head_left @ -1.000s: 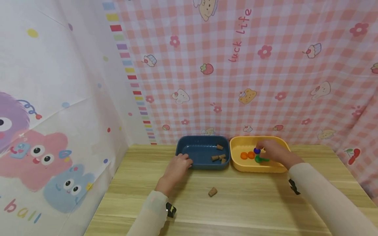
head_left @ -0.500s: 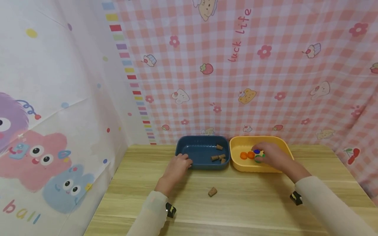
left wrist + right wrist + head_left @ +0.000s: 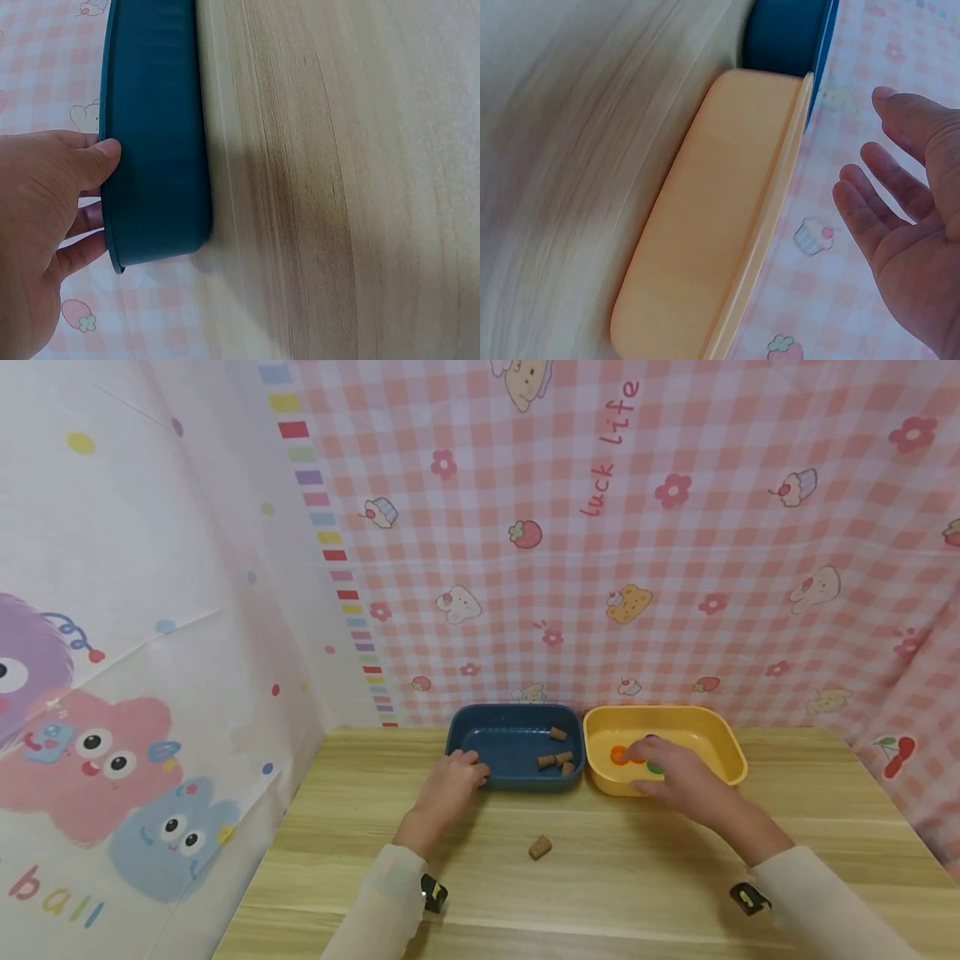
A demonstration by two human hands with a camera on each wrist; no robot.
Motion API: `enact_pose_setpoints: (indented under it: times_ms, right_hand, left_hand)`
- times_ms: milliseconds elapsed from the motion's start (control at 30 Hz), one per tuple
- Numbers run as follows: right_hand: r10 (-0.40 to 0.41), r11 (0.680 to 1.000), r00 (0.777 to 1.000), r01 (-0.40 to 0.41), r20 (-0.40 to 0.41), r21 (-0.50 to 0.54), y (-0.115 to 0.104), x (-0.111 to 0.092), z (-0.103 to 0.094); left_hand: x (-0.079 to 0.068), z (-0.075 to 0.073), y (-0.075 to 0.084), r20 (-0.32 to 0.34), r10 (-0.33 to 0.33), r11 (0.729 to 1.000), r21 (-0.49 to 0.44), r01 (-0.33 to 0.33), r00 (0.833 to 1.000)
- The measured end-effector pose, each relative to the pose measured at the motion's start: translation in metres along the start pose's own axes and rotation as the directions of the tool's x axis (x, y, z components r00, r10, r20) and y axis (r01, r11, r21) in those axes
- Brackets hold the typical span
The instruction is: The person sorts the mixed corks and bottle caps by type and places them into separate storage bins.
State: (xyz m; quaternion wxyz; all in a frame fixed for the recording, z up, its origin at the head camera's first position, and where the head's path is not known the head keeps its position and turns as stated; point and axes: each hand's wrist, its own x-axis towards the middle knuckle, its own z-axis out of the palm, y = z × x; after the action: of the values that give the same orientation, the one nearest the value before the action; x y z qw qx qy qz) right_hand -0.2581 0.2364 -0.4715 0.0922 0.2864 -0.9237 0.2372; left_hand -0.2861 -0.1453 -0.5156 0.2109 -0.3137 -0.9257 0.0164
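Observation:
My left hand (image 3: 450, 785) grips the near left rim of a dark blue tray (image 3: 491, 745). In the left wrist view the thumb (image 3: 109, 148) presses the outer wall while the fingers lie behind the rim. Several corks (image 3: 545, 762) lie at the tray's right side. Over the front of a yellow tray (image 3: 708, 739) hovers my right hand (image 3: 686, 785), fingers spread, holding nothing. Partly hidden by it are small round pieces: orange (image 3: 618, 755), green (image 3: 655, 768) and blue (image 3: 651, 737). A single cork (image 3: 540, 847) lies on the table in front of the blue tray.
The two trays stand side by side at the back of the wooden table (image 3: 600, 893), against a pink checked cloth (image 3: 570, 577). A white printed cloth (image 3: 187, 693) hangs on the left. Each wrist carries a small black device (image 3: 748, 898).
My right hand has drawn back from the blue and green pieces toward the tray's front and leftward, its fingers opening. The left hand has stayed on the blue tray's rim.

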Motion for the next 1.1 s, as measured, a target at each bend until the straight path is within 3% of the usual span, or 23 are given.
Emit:
enact_pose_setpoints:
  times_ms: [133, 300, 733, 1100]
  right_hand:
    - [-0.036, 0.999, 0.999, 0.036, -0.008, -0.015, -0.011, -0.003, 0.004]
    - [-0.02, 1.0, 1.0, 0.021, 0.013, -0.022, -0.023, -0.006, 0.009]
    - [-0.015, 0.997, 0.994, 0.008, 0.105, 0.072, -0.057, -0.004, 0.037]
    - [-0.122, 0.988, 0.976, 0.102, 0.179, 0.113, -0.077, 0.005, 0.075]
  left_hand:
    - [0.0, 0.001, 0.0, 0.016, -0.004, 1.0, 0.002, 0.004, 1.0]
    - [0.001, 0.001, 0.0, 0.015, -0.003, 1.0, -0.003, 0.003, 1.0]
    - [0.0, 0.0, -0.001, -0.007, 0.002, 1.0, -0.026, -0.002, 1.0]
    - [0.001, -0.001, 0.0, 0.01, 0.0, 0.999, -0.04, 0.0, 1.0]
